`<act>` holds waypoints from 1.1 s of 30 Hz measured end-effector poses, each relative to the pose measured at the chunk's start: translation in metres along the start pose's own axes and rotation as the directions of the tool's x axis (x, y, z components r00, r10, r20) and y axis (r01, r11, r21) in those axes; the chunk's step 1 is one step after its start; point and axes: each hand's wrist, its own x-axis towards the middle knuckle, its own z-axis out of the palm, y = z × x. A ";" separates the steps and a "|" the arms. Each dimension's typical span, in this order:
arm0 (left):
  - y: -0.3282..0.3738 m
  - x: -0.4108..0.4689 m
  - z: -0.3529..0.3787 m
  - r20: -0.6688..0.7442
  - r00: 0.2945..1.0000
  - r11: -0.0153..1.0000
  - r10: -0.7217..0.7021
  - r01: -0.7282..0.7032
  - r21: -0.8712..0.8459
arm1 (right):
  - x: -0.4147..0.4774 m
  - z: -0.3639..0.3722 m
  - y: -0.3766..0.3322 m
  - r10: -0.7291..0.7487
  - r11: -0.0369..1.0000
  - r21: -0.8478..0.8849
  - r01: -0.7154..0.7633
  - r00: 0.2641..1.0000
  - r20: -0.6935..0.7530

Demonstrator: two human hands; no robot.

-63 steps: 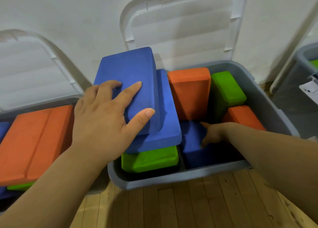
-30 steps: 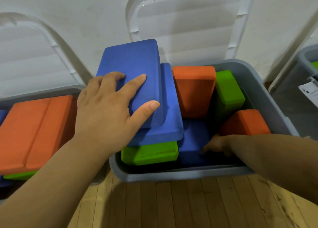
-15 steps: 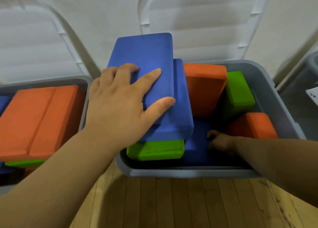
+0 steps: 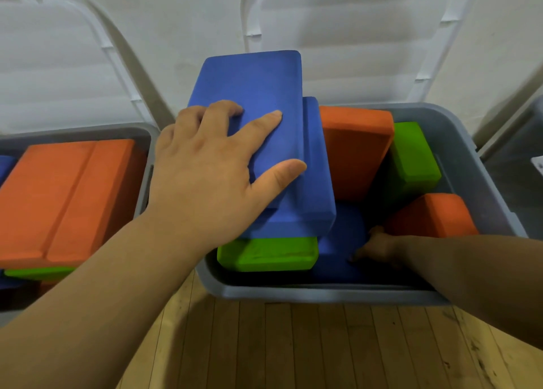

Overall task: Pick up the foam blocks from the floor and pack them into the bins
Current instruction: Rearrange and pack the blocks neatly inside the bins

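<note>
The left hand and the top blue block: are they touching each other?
Touching. The head view shows the left hand lying on the top blue block, with index finger and thumb flat against its upper face and no gap visible.

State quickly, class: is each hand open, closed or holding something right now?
Left hand: open, resting on the top blue rectangular foam block.
Right hand: cannot tell; shadowed, low inside the grey plastic bin.
</note>
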 end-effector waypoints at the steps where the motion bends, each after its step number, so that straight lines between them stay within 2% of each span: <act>1: -0.001 0.000 0.000 0.002 1.000 1.000 0.001 -0.001 0.000 | 0.002 0.001 0.001 -0.005 1.000 -0.010 0.005 1.000 -0.001; 3: -0.003 0.001 0.001 0.000 1.000 1.000 0.002 -0.002 -0.003 | 0.003 -0.001 0.001 -0.001 0.999 -0.048 0.002 1.000 0.017; 6: -0.004 0.000 0.002 -0.018 1.000 1.000 0.006 -0.006 -0.001 | -0.003 -0.011 -0.006 0.012 0.981 -0.192 0.004 0.996 0.084; 9: -0.004 -0.001 0.004 -0.030 1.000 1.000 0.002 -0.002 0.005 | -0.010 -0.010 -0.010 0.014 0.970 -0.245 0.016 0.993 0.121; 14: 0.000 -0.002 0.006 -0.048 0.999 1.000 -0.002 0.002 0.008 | -0.031 -0.009 -0.017 0.018 0.998 -0.055 -0.011 0.990 0.140; 17: -0.002 -0.004 0.005 -0.044 0.999 1.000 -0.030 0.030 -0.002 | -0.036 -0.002 -0.014 0.018 0.984 0.176 -0.034 0.996 0.091; 18: -0.002 -0.005 0.005 -0.043 0.998 0.999 -0.036 0.036 -0.001 | -0.039 -0.002 -0.014 0.012 0.978 0.205 -0.028 0.997 0.080; 23: 0.000 -0.010 0.004 -0.031 0.998 0.999 -0.048 0.049 0.015 | -0.061 -0.022 -0.036 -0.056 0.951 0.308 0.032 0.996 0.070; 27: 0.003 -0.008 0.005 -0.031 0.999 1.000 -0.025 0.025 0.013 | -0.084 -0.041 -0.047 -0.163 0.924 0.373 0.090 0.972 0.171; 33: 0.003 -0.007 0.005 -0.027 0.999 0.999 -0.038 0.038 0.007 | -0.089 -0.045 -0.051 -0.093 0.928 0.371 0.026 0.982 0.164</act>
